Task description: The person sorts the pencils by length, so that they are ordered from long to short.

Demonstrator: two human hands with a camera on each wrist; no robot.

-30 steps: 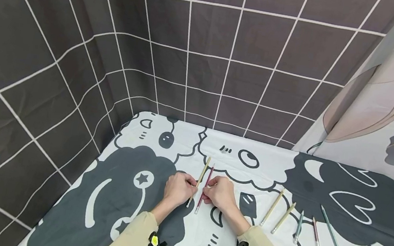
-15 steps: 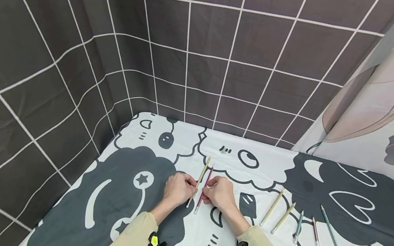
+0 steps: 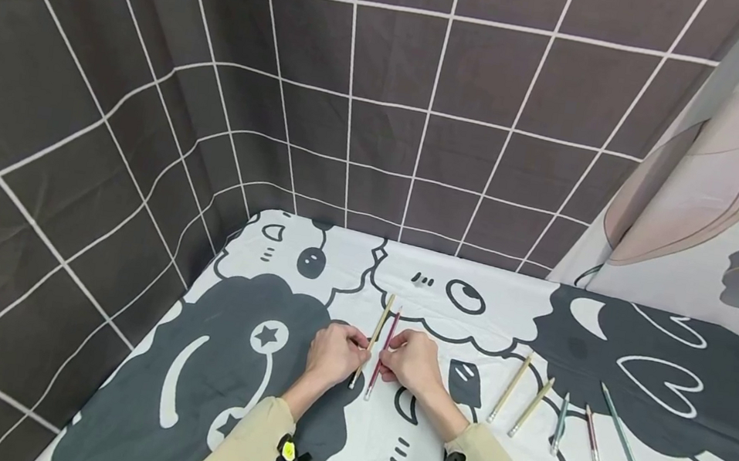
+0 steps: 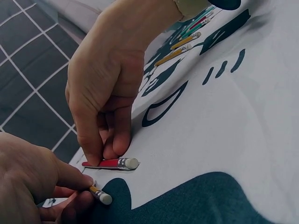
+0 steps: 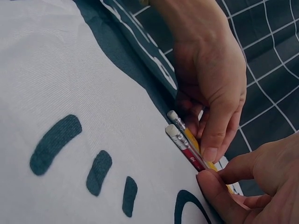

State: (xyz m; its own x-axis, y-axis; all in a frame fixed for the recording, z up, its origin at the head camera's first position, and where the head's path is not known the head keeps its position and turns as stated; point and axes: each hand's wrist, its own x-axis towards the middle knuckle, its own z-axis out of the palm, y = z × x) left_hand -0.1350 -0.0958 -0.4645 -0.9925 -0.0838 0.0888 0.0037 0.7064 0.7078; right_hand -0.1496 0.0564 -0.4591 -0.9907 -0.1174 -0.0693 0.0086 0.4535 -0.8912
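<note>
Charcoal fabric with a white grid, the curtain (image 3: 381, 139) hangs behind the far edge of the printed cloth (image 3: 513, 312) I work on. Nothing on the cloth has plainly shifted over the last second; my hands sit as they did, so I judge this a steady hold, both pencils placed but not let go.

My left hand (image 3: 336, 351), nearer the cloth's left edge, has thumb and fingers closed in a pinch on a yellow pencil (image 3: 378, 328). My right hand (image 3: 415, 361) pinches a red pencil (image 3: 391, 334) just beside it. The two lie nearly parallel, apart, points toward the far edge.

Farther from the left edge, untouched, lie a long green pencil (image 3: 623, 438), a second yellow pencil (image 3: 511, 388), a third yellow pencil (image 3: 531, 408), a short green pencil (image 3: 560, 425) and a short red pencil (image 3: 592, 437).

Smallest, the red pencil's white eraser (image 4: 132, 163) and the yellow one's eraser tip (image 4: 106, 199) both stick out past my fingers.
</note>
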